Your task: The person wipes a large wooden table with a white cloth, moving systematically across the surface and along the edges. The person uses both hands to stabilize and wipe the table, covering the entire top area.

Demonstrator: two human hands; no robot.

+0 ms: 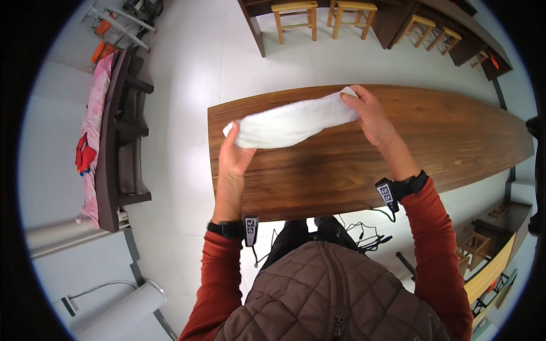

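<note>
A long strip of white towel (293,124), perhaps folded, is stretched between my two hands above the brown wooden table (341,176). My left hand (234,156) grips its left end, the thumb lying on top. At the other end, slightly higher in the view, my right hand (369,116) pinches a corner between thumb and fingers. The middle of the towel sags a little toward me. Whether its lower edge touches the table I cannot tell.
Wooden stools (296,21) stand by a dark counter on the far side. Along the left wall runs a dark bench (108,165) with a pink floral cloth (94,125) and a red item (85,154) on it. Black cables (372,241) lie on the floor by my feet.
</note>
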